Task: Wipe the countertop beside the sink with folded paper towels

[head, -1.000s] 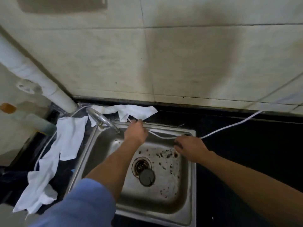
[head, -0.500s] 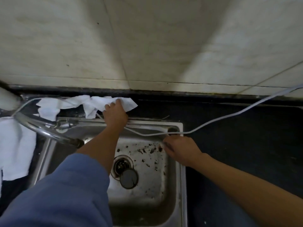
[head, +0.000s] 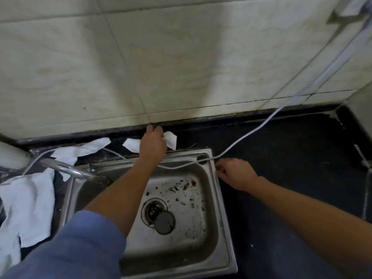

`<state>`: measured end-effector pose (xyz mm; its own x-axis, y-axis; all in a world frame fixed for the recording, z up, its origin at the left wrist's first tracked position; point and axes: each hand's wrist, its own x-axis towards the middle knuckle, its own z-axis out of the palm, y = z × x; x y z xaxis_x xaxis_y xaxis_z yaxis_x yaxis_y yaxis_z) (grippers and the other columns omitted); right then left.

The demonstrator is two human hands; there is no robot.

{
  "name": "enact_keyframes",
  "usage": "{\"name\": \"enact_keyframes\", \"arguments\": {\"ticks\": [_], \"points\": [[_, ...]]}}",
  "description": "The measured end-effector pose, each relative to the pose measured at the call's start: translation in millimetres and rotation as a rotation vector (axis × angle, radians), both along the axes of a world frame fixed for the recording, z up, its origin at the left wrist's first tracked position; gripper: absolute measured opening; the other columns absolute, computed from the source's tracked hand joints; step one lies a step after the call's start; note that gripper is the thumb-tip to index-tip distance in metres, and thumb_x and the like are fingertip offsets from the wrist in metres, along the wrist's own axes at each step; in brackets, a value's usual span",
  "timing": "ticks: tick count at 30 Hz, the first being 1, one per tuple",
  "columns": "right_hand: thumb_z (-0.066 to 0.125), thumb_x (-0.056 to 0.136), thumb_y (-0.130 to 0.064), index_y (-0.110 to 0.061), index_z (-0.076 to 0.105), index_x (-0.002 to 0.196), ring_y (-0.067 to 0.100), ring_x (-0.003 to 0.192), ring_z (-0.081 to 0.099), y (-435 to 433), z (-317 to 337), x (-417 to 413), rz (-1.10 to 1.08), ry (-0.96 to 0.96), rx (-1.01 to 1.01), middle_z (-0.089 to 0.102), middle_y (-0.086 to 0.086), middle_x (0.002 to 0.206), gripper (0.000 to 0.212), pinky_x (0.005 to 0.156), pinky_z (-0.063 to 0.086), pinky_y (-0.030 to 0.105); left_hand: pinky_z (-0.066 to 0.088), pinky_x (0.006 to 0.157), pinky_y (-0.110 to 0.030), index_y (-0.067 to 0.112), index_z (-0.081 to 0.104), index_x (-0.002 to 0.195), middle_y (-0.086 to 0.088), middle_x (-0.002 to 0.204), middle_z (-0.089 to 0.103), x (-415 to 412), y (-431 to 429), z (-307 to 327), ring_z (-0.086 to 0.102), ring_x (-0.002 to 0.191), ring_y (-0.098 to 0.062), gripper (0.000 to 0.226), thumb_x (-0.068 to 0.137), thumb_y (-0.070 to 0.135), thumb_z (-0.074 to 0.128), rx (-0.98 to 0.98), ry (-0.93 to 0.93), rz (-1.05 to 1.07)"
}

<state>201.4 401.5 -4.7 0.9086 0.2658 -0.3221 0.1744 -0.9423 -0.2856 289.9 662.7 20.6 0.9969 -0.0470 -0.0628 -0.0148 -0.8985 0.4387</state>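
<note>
My left hand (head: 153,144) reaches over the steel sink (head: 221,198) and grips a white paper towel (head: 171,138) on the narrow black countertop strip (head: 201,137) behind the sink, close to the tiled wall. The towel shows on both sides of the hand. My right hand (head: 235,174) rests on the black countertop (head: 291,178) at the sink's right rim, fingers loosely curled and holding nothing I can see. A white cable (head: 281,106) passes just beside its fingertips.
More white paper towels lie behind the faucet (head: 80,150) and on the left counter (head: 28,202). A chrome faucet (head: 80,173) juts over the sink's left side. The basin holds dark debris and a round drain plug (head: 164,222). A white pipe (head: 10,158) stands at far left.
My left hand has slid right along the back strip, dragging one towel away from the piece behind the faucet. My right hand has shifted from inside the basin to the sink's right rim.
</note>
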Motion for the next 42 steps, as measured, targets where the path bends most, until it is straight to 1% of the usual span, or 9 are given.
{"name": "enact_keyframes", "arguments": {"ticks": [5,8,18,25,31,34,36,39,42], "points": [[0.047,0.094,-0.043,-0.026,0.053,0.120,0.023,0.104,0.060,-45,19,-38,-0.140,-0.012,-0.061,0.061,0.001,0.119,0.032,0.081,0.047,0.033,0.047,0.078,-0.042,0.002,0.060,0.093,-0.017,0.101,0.057,-25,-58,40,0.055,0.089,-0.032,0.011,0.084,0.000,0.053,-0.154,-0.054,-0.109],[0.046,0.095,-0.042,-0.024,0.053,0.121,0.024,0.102,0.060,-76,31,-69,-0.200,-0.023,-0.100,0.061,0.001,0.118,0.033,0.081,0.047,0.034,0.047,0.076,-0.040,0.006,0.060,0.089,-0.013,0.097,0.058,-49,-103,57,0.056,0.085,-0.028,0.010,0.083,0.002,0.053,-0.245,-0.071,-0.215],[0.045,0.094,-0.043,-0.025,0.054,0.119,0.023,0.102,0.060,-205,43,-154,-0.461,-0.011,-0.111,0.062,0.000,0.116,0.031,0.081,0.050,0.036,0.035,0.059,-0.011,0.021,0.051,0.075,0.005,0.080,0.054,-131,-270,64,0.050,0.069,-0.005,0.022,0.080,-0.001,0.053,-0.453,0.092,-0.520],[0.046,0.094,-0.042,-0.025,0.053,0.119,0.024,0.103,0.061,-285,5,-202,-0.523,0.099,-0.076,0.063,0.000,0.118,0.030,0.081,0.050,0.035,0.037,0.065,-0.012,0.015,0.058,0.080,0.001,0.088,0.059,-200,-334,-13,0.055,0.078,-0.012,0.018,0.079,-0.003,0.053,-0.334,0.326,-0.514],[0.047,0.096,-0.040,-0.023,0.055,0.123,0.023,0.099,0.062,-314,-22,-213,-0.521,0.153,-0.020,0.065,0.000,0.113,0.033,0.080,0.052,0.036,0.042,0.076,-0.018,0.010,0.065,0.100,-0.001,0.103,0.063,-221,-327,-46,0.059,0.090,-0.013,0.022,0.083,0.003,0.054,-0.190,0.407,-0.532],[0.049,0.095,-0.039,-0.023,0.057,0.121,0.021,0.099,0.062,-306,-25,-207,-0.516,0.128,0.036,0.066,0.000,0.112,0.031,0.080,0.051,0.035,0.040,0.070,-0.017,0.009,0.066,0.100,-0.001,0.098,0.062,-213,-316,-40,0.057,0.081,-0.012,0.020,0.085,0.004,0.053,-0.187,0.341,-0.443],[0.051,0.094,-0.039,-0.024,0.059,0.119,0.019,0.098,0.062,-292,-22,-198,-0.520,0.094,0.095,0.067,-0.001,0.111,0.030,0.082,0.051,0.034,0.045,0.069,-0.026,0.009,0.065,0.099,-0.005,0.098,0.062,-195,-307,-37,0.058,0.079,-0.017,0.020,0.085,0.005,0.053,-0.134,0.253,-0.366],[0.051,0.093,-0.043,-0.024,0.060,0.116,0.018,0.096,0.062,-262,-20,-189,-0.538,0.050,0.148,0.066,-0.003,0.109,0.032,0.081,0.051,0.034,0.049,0.075,-0.037,0.010,0.060,0.112,-0.012,0.108,0.056,-159,-298,-45,0.060,0.088,-0.028,0.025,0.087,0.011,0.055,-0.035,0.234,-0.232],[0.051,0.089,-0.049,-0.023,0.054,0.117,0.021,0.095,0.062,-231,-32,-197,-0.533,0.134,0.101,0.063,-0.001,0.108,0.038,0.079,0.051,0.035,0.050,0.082,-0.041,0.008,0.055,0.120,-0.016,0.115,0.056,-128,-300,-63,0.059,0.101,-0.032,0.038,0.086,0.024,0.063,-0.025,0.333,-0.125]]}}
